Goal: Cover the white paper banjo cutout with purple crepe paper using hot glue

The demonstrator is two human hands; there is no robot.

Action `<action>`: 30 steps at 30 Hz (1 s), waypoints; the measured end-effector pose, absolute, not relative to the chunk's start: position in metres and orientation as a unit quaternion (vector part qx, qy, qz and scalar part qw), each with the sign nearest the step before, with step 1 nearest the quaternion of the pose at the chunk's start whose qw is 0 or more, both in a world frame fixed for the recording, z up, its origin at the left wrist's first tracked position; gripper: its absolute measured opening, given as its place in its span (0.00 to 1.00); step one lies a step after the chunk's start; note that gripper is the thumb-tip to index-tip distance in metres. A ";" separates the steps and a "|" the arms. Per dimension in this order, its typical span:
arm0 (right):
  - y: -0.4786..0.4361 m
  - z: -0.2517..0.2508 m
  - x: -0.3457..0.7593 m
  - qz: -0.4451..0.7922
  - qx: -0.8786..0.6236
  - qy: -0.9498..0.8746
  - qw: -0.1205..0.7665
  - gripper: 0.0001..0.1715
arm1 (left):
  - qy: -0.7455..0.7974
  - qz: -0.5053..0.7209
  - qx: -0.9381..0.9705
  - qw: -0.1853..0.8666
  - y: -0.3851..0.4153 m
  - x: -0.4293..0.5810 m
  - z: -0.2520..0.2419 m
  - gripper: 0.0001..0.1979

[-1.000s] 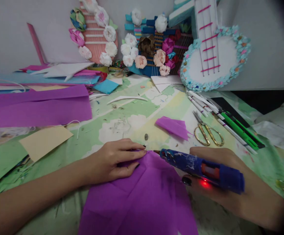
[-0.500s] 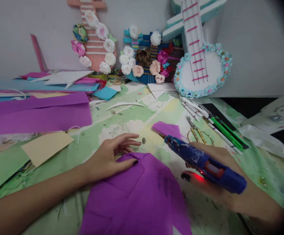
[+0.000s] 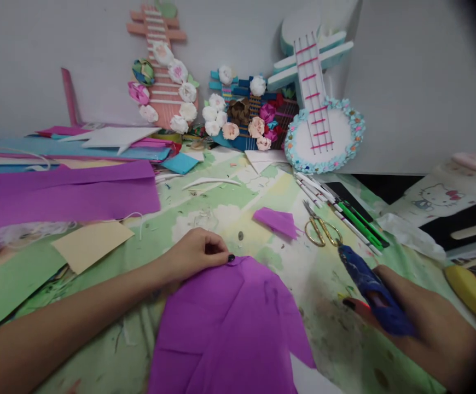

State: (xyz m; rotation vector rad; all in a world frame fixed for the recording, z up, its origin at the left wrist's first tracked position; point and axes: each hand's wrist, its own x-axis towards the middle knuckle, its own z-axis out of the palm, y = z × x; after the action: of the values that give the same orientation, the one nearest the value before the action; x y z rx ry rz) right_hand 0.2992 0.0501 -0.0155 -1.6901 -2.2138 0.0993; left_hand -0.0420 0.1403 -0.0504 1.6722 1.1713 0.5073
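Purple crepe paper (image 3: 238,323) covers a flat piece in front of me, with some white showing at its lower right. My left hand (image 3: 199,251) pinches the top edge of this paper between thumb and fingers. Off to the right, my right hand (image 3: 422,323) grips a blue hot glue gun (image 3: 375,293), its nozzle end toward the gold-handled scissors (image 3: 322,227). A red glow shows beside the gun near my thumb. A small purple paper scrap (image 3: 277,221) lies beyond the covered piece.
Green cutters (image 3: 361,224) and white sticks (image 3: 309,191) lie at the right, near a yellow object (image 3: 470,293). Purple paper (image 3: 65,191) and a beige sheet (image 3: 92,244) lie at the left. Flower-trimmed model instruments, one light blue (image 3: 324,131), lean against the wall.
My right hand has moved the glue gun right, away from the purple piece. My left fingers, spread before, have closed on the paper's top edge. The view has shifted slightly.
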 end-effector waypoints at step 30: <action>0.053 -0.071 0.368 0.017 -0.738 -0.668 0.092 0.22 | 0.478 0.197 0.672 0.531 0.143 -0.062 -0.040 0.10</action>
State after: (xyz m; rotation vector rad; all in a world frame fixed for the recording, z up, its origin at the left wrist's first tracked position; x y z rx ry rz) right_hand 0.3679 0.0527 -0.0712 -2.1923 -1.9854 0.0507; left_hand -0.0618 0.1427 -0.0404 1.6028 1.1401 0.4701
